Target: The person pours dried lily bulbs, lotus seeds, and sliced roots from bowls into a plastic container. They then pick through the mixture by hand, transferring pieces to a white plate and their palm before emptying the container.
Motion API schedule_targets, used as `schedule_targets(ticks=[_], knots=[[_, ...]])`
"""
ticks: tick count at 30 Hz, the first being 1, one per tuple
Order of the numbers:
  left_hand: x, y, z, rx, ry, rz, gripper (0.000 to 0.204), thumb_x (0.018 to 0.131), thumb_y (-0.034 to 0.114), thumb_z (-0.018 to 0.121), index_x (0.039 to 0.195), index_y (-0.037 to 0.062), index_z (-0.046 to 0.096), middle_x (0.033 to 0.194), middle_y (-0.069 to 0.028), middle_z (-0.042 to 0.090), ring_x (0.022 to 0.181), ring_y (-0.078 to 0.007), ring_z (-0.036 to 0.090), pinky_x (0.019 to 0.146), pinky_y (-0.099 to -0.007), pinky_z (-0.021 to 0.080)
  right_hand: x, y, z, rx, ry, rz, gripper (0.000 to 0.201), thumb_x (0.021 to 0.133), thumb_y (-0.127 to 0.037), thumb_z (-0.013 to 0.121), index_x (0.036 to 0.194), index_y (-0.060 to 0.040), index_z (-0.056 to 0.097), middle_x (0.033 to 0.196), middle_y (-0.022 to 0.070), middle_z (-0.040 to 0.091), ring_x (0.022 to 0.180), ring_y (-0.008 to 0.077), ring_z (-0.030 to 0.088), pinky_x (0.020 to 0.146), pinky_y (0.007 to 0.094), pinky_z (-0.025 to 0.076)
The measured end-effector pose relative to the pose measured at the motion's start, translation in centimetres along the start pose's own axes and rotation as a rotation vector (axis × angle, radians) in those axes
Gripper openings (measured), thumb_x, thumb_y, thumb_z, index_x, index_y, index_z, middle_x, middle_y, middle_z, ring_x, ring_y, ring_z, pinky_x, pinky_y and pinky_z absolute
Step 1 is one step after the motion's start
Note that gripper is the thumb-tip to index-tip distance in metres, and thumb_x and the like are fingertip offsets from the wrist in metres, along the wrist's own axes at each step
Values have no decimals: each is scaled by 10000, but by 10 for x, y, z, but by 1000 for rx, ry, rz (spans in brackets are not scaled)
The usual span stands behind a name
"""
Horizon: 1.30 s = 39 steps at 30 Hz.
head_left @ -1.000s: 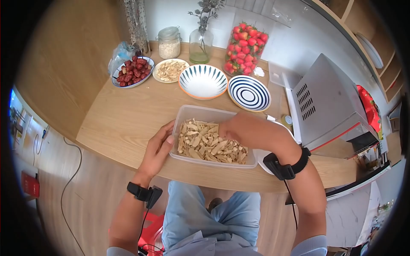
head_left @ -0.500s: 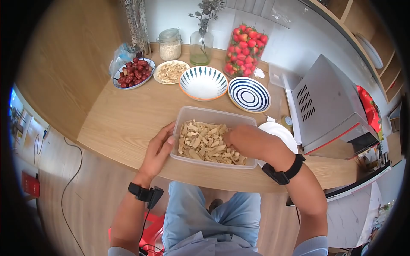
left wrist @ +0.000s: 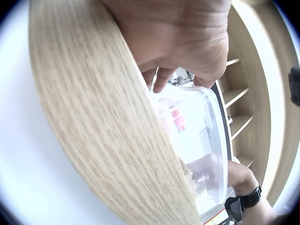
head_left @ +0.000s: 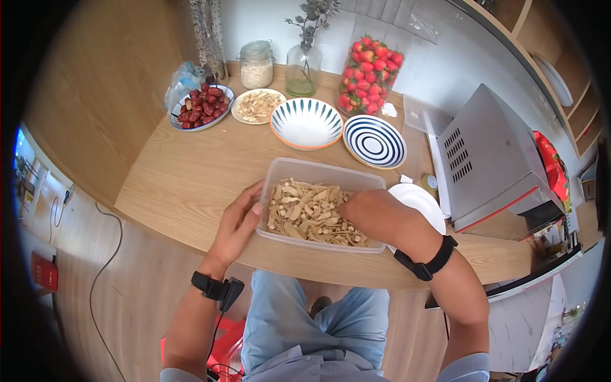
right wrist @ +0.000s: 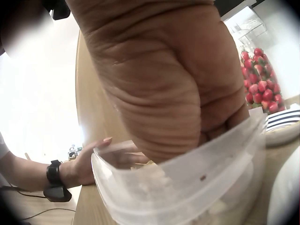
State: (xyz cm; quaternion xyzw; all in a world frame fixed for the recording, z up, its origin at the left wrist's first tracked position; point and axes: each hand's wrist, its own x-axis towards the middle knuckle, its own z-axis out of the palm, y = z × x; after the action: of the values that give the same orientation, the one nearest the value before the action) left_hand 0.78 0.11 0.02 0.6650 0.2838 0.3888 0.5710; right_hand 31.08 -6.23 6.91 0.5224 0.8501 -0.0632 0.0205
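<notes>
A clear rectangular plastic container (head_left: pixel 326 164) stands near the table's front edge, with many pale, dried root-like slices (head_left: pixel 305 213) inside. My left hand (head_left: pixel 237 223) lies against the container's left end, thumb at the rim and extended fingers along the outer wall. From the right, my right hand (head_left: pixel 372 213) reaches down into the container, among the slices at that end. Its fingertips are hidden by the hand itself and by the container wall in the right wrist view; I cannot tell whether they hold any slices.
Behind the container are an oval dish of red dates (head_left: pixel 202 108), a small plate of slices (head_left: pixel 258 107), two patterned bowls (head_left: pixel 307 124), a jar (head_left: pixel 256 67), a vase (head_left: pixel 302 73) and a tub of strawberries (head_left: pixel 369 73). A white plate (head_left: pixel 420 205) and a microwave (head_left: pixel 493 159) stand at right.
My right hand has shifted right, from the middle of the slices toward the container's right end, uncovering more of the white plate. The left hand stays at the container's left end.
</notes>
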Motion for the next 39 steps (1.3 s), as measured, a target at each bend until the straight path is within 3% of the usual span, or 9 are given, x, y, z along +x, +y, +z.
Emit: schedule_targets(ticks=[8, 14, 19, 25, 27, 30, 34, 37, 39], knots=[[2, -11, -6, -59, -9, -73, 612, 1133, 394, 460, 1574, -30, 433, 1541, -162, 546, 1461, -247, 469, 1225, -380, 348, 10, 6, -4, 115, -140, 83, 25, 838, -23, 669, 838, -9, 649, 801, 161, 683, 812, 387, 693, 700, 468, 525], [35, 8, -31, -2, -151, -181, 690, 1126, 518, 443, 1546, -28, 479, 1477, -142, 605, 1379, -232, 541, 1189, -370, 397, 5, 13, -2, 179, -72, 44, 57, 836, -20, 691, 863, -27, 642, 849, 149, 681, 838, 386, 677, 720, 443, 526], [83, -4, -37, -56, -99, -204, 654, 1100, 504, 532, 1494, -18, 545, 1402, -112, 658, 1292, -176, 597, 1142, -343, 438, -1, 12, -17, 298, 180, -13, 39, 887, -54, 678, 907, -21, 669, 915, 184, 694, 891, 394, 695, 750, 485, 536], [114, -16, -43, -228, -392, -176, 644, 1096, 452, 552, 1495, -51, 511, 1464, -181, 619, 1359, -233, 590, 1165, -346, 443, 4, 16, -43, 518, 440, 85, 93, 923, 27, 661, 1009, 0, 683, 926, 177, 694, 836, 337, 698, 729, 419, 539], [118, -11, -47, -332, -406, -163, 631, 1109, 465, 509, 1454, -61, 547, 1453, -192, 625, 1357, -240, 592, 1177, -375, 431, 21, 20, -48, 564, 548, 110, 93, 920, 23, 691, 1009, -3, 693, 861, 172, 692, 768, 268, 699, 695, 383, 532], [120, -22, -50, -563, -390, -119, 670, 1124, 504, 423, 1432, -76, 554, 1450, -230, 618, 1361, -287, 593, 1186, -415, 425, 65, 35, -55, 517, 662, 162, 104, 894, 5, 733, 992, 7, 696, 809, 176, 700, 749, 253, 710, 702, 370, 547], [127, -43, -54, -766, -339, -126, 804, 1102, 620, 351, 1397, -98, 560, 1436, -275, 610, 1381, -380, 569, 1184, -478, 436, 120, 65, -46, 502, 672, 118, 128, 874, -6, 756, 982, 27, 694, 789, 177, 708, 751, 275, 716, 731, 366, 563], [132, -42, -52, -780, -334, -152, 715, 1111, 557, 414, 1375, -85, 586, 1404, -255, 638, 1345, -341, 605, 1161, -450, 464, 134, 85, -35, 388, 615, 131, 138, 880, -1, 739, 1010, 34, 708, 821, 184, 717, 783, 321, 725, 751, 394, 569], [132, -42, -52, -557, -348, -208, 596, 1121, 470, 457, 1326, -65, 622, 1377, -222, 665, 1294, -281, 639, 1126, -415, 486, 111, 76, -47, 423, 570, 151, 134, 883, 7, 723, 1014, 30, 714, 849, 192, 722, 801, 340, 727, 745, 400, 572]])
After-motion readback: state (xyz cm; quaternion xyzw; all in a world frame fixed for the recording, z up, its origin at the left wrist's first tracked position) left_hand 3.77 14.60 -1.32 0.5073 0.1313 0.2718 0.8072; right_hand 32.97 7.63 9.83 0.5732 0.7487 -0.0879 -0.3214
